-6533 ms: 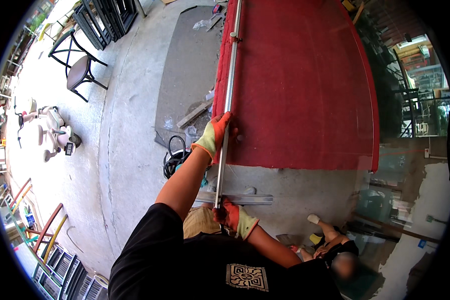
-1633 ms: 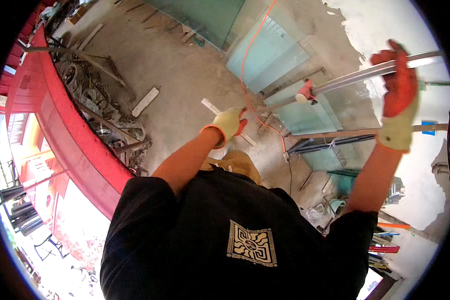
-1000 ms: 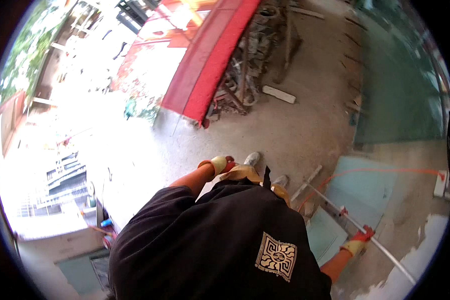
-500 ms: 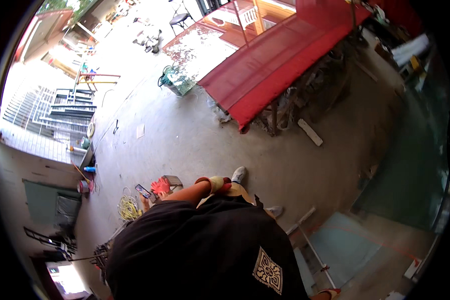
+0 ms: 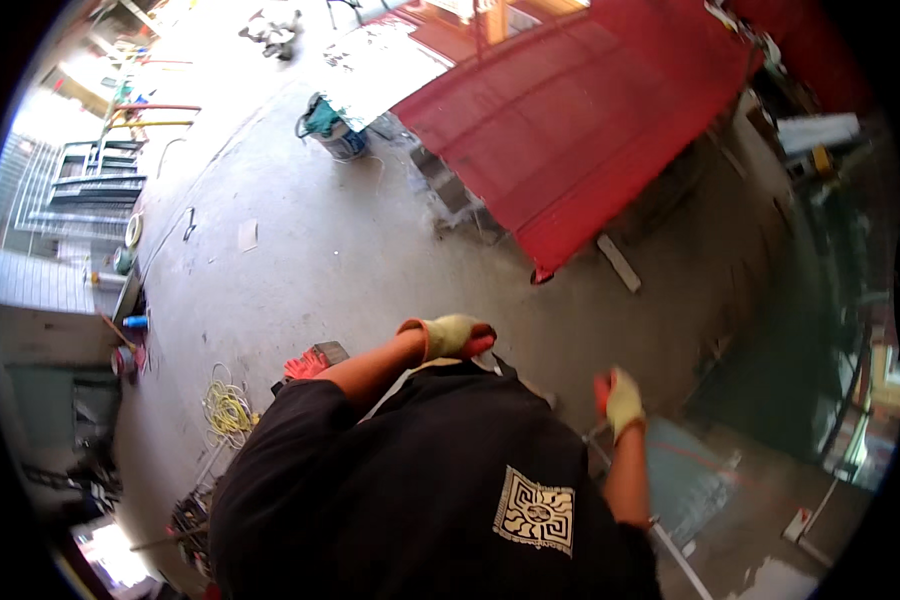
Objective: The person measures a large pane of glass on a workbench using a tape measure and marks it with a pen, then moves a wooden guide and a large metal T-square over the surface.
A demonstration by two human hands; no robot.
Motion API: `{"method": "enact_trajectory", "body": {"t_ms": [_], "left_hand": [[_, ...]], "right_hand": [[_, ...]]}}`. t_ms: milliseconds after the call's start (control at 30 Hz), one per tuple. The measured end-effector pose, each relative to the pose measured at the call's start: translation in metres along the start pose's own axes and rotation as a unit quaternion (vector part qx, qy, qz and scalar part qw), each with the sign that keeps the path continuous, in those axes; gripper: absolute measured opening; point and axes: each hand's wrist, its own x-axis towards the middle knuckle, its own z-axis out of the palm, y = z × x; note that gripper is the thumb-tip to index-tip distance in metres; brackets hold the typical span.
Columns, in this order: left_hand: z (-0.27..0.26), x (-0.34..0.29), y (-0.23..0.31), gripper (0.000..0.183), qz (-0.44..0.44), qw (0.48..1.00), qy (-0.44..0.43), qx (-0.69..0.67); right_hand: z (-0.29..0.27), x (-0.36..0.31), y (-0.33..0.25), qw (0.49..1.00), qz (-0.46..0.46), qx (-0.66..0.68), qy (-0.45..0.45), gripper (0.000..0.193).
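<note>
My left hand (image 5: 454,337) is in front of my waist, in a pale yellow work glove with a red palm and orange cuff. Its fingers are curled closed. A small dark bit shows at the fingertips, but I cannot make out what it is. Off to the right, my right hand (image 5: 621,400) wears a matching glove and is lifted beside my body. Motion blurs its fingers, so their pose is unclear. Beyond that hand lies a pale glass sheet (image 5: 685,470). A dark strap end (image 5: 505,368) sticks out at my waist, just below the left hand.
A table under a red cover (image 5: 570,120) stands ahead, with a white strip (image 5: 619,264) on the floor beside it. A bucket (image 5: 340,138) holds green cloth. Large dark glass (image 5: 770,340) is at right. Red gloves (image 5: 306,366) and coiled yellow cord (image 5: 228,411) are at left.
My right hand has come up from the lower right edge into full view. The left hand stays closed at my waist. The phone beside the red gloves no longer shows.
</note>
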Motion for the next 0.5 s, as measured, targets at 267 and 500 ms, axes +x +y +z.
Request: {"method": "enact_trajectory", "body": {"t_ms": [267,500], "left_hand": [[-0.060,-0.057,0.066,0.036,0.137,0.934,0.274,-0.185],[-0.097,-0.067,0.117,0.042,0.182,0.901,0.383,-0.096]], "right_hand": [[-0.104,0.156,-0.275,0.907,-0.309,-0.260,0.120,0.026],[-0.048,0.244,-0.329,0.824,-0.248,-0.509,0.028,0.045]]}}
